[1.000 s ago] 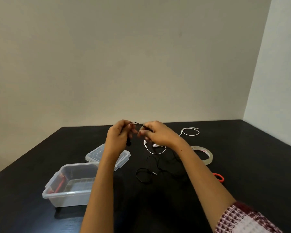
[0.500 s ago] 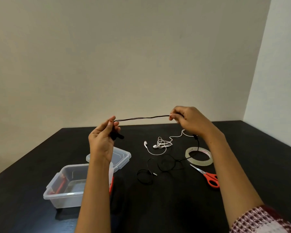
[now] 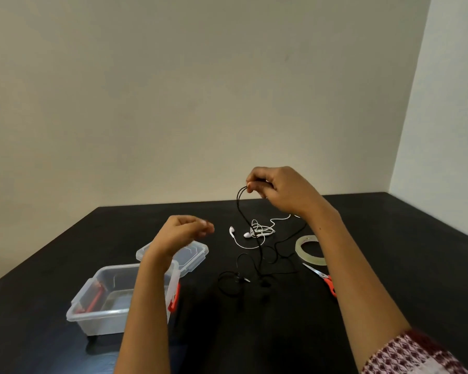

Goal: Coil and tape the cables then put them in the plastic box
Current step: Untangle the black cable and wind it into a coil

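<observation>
My right hand [image 3: 280, 190] is raised above the table and pinches the black earphone cable [image 3: 241, 209], which hangs down in a loop to the dark table [image 3: 389, 265], where its loose end lies in curls. My left hand [image 3: 183, 233] hovers over the box lid, blurred, fingers loosely curled, with nothing seen in it. A tangled white earphone cable [image 3: 257, 230] lies on the table behind the black one. The clear plastic box [image 3: 92, 314] with red latches stands open at the left. A roll of clear tape [image 3: 310, 251] lies at the right.
The box's clear lid [image 3: 193, 253] lies flat just behind the box. Red-handled scissors [image 3: 323, 278] rest beside the tape roll, partly under my right forearm. Plain walls close the table at the back and right.
The left hand has let go of the black cable and dropped lower. The right hand moved left, and the cable that was stretched between both hands now hangs from it.
</observation>
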